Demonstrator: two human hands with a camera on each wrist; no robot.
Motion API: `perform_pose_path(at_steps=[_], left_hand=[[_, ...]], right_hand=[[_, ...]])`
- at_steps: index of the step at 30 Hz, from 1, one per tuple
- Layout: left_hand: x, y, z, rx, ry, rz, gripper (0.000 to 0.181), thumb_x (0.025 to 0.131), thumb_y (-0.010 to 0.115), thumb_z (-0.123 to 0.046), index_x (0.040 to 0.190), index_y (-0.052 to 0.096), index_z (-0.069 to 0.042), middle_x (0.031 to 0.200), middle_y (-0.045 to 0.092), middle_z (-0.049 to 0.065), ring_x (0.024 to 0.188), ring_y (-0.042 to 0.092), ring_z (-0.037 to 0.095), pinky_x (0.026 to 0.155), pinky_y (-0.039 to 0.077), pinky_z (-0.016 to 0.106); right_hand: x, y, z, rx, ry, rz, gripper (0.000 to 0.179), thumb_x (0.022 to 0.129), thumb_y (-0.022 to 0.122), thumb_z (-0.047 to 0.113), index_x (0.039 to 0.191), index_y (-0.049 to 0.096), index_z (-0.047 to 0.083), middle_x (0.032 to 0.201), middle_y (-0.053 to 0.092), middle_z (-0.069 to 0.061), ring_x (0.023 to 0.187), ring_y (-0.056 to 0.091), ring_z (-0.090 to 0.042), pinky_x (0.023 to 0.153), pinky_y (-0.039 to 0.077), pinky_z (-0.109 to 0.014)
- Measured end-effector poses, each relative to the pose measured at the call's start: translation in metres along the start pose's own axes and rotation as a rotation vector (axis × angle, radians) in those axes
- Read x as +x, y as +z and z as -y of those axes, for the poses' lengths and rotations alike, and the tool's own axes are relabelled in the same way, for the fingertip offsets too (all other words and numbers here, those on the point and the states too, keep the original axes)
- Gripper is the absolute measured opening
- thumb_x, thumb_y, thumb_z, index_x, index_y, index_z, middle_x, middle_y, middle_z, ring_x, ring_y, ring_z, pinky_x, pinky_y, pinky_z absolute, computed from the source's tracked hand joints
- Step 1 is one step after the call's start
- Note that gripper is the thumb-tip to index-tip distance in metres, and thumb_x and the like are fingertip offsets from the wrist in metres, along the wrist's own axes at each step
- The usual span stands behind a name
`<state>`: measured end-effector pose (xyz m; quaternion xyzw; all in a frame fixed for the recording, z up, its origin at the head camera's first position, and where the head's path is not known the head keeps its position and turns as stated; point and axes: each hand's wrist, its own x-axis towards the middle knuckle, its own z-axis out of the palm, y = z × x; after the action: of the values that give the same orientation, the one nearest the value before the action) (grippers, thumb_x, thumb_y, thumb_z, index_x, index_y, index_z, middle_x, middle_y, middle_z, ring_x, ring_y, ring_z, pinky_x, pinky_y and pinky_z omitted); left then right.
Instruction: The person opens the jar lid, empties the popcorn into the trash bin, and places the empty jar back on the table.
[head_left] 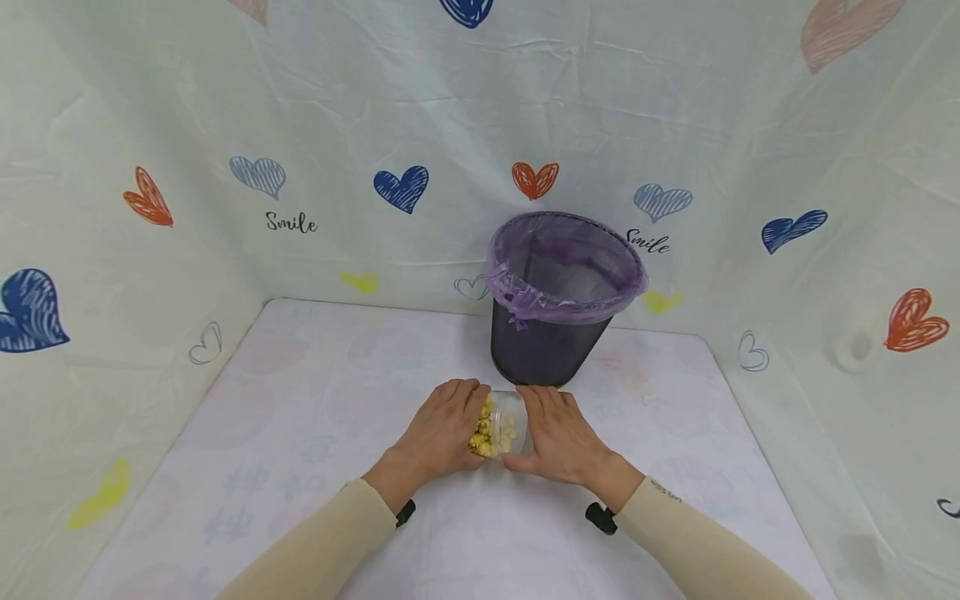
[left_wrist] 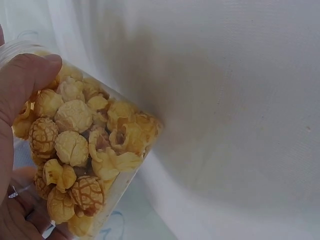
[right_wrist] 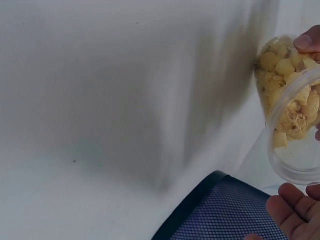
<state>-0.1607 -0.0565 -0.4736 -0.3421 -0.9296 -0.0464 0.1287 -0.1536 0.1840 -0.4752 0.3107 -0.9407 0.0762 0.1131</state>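
Note:
A clear plastic jar of yellow popcorn [left_wrist: 70, 135] lies sideways between the two hands, its round clear rim [right_wrist: 280, 165] facing right. My left hand [head_left: 442, 429] grips the jar's body, its thumb [left_wrist: 30, 80] on one side and the fingers on the other. At the rim end is my right hand [head_left: 558, 433], its thumb on the near side and fingers on the far side. In the right wrist view, the right fingers [right_wrist: 295, 205] are loosely extended just beside the rim; the right thumb is hidden there.
A dark mesh trash bin [head_left: 536, 350] lined with a purple bag [head_left: 570, 312] stands just beyond the hands. White cloth [head_left: 322, 400] covers the table. A curtain [head_left: 337, 108] printed with hearts surrounds it at the back and sides.

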Motion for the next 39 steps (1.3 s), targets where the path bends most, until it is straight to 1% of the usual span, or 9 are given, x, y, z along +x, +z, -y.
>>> perform_pose_path(at_steps=[3,7,11,21,24,29,32,35,39], left_hand=[[0.0002,0.0002,-0.0005,0.006,0.002,0.008,0.101,0.073,0.092,-0.054,0.147,0.048,-0.002,0.141,0.057,0.014,0.134,0.053,0.03,0.119,0.043,0.044],[0.0001,-0.0001,-0.0012,0.007,0.006,0.006,0.101,0.073,0.092,-0.053,0.147,0.047,-0.002,0.141,0.056,0.014,0.133,0.052,0.03,0.119,0.043,0.044],[-0.0004,-0.0006,-0.0011,0.005,0.005,0.003,0.1,0.073,0.092,-0.052,0.147,0.048,-0.002,0.141,0.056,0.014,0.133,0.053,0.03,0.118,0.044,0.044],[-0.0015,-0.0026,-0.0011,0.008,-0.009,0.023,0.102,0.074,0.091,-0.056,0.148,0.046,-0.001,0.142,0.056,0.014,0.134,0.052,0.029,0.119,0.043,0.044],[-0.0015,-0.0026,-0.0014,0.011,-0.006,0.023,0.103,0.074,0.091,-0.055,0.148,0.046,-0.001,0.142,0.056,0.014,0.134,0.052,0.029,0.119,0.043,0.044],[-0.0015,-0.0026,-0.0017,0.003,-0.001,0.022,0.102,0.073,0.092,-0.053,0.148,0.046,-0.001,0.143,0.056,0.014,0.135,0.052,0.03,0.119,0.042,0.044],[-0.0016,-0.003,-0.0016,-0.002,-0.003,0.028,0.103,0.073,0.092,-0.053,0.149,0.046,-0.001,0.144,0.055,0.014,0.136,0.051,0.03,0.119,0.042,0.044],[-0.0019,-0.0035,-0.001,-0.013,-0.012,0.034,0.104,0.073,0.093,-0.053,0.149,0.046,-0.001,0.144,0.055,0.015,0.136,0.051,0.031,0.12,0.042,0.045],[-0.0021,-0.0031,-0.0001,-0.019,-0.022,0.044,0.105,0.073,0.093,-0.054,0.15,0.044,-0.001,0.145,0.054,0.015,0.137,0.05,0.03,0.12,0.041,0.045]], right_hand=[[-0.0002,0.0009,0.0003,0.024,0.014,0.019,0.104,0.082,0.074,0.072,0.148,0.046,-0.003,0.139,0.058,-0.017,0.124,0.058,-0.034,0.098,0.051,-0.055],[0.0011,0.0028,-0.0007,-0.037,-0.074,-0.044,0.099,0.079,0.076,0.067,0.144,0.047,-0.002,0.134,0.058,-0.016,0.121,0.057,-0.033,0.103,0.048,-0.053],[0.0011,0.003,-0.0021,-0.105,-0.146,-0.089,0.102,0.075,0.079,0.065,0.144,0.046,-0.002,0.136,0.055,-0.017,0.124,0.054,-0.033,0.109,0.045,-0.053],[0.0001,-0.0008,0.0008,0.09,0.051,0.04,0.105,0.081,0.075,0.073,0.15,0.045,-0.001,0.142,0.056,-0.015,0.129,0.055,-0.034,0.099,0.05,-0.055],[0.0004,0.0009,0.0006,0.061,0.035,0.032,0.104,0.08,0.076,0.072,0.148,0.046,-0.001,0.14,0.056,-0.014,0.127,0.056,-0.033,0.1,0.05,-0.054],[0.0012,0.0037,-0.0001,-0.092,-0.072,-0.037,0.1,0.079,0.073,0.072,0.143,0.048,-0.001,0.134,0.057,-0.015,0.123,0.055,-0.033,0.105,0.047,-0.052],[0.001,0.0046,-0.0002,-0.135,-0.095,-0.059,0.103,0.077,0.074,0.072,0.144,0.047,-0.002,0.136,0.057,-0.016,0.125,0.055,-0.033,0.107,0.046,-0.052],[-0.0002,0.0033,0.0011,-0.067,-0.047,-0.031,0.109,0.077,0.078,0.071,0.148,0.044,-0.004,0.141,0.055,-0.019,0.128,0.054,-0.035,0.105,0.048,-0.055],[-0.0003,-0.0001,0.0029,0.063,0.067,0.046,0.112,0.08,0.077,0.074,0.151,0.042,-0.004,0.146,0.053,-0.019,0.133,0.053,-0.037,0.102,0.05,-0.058]])
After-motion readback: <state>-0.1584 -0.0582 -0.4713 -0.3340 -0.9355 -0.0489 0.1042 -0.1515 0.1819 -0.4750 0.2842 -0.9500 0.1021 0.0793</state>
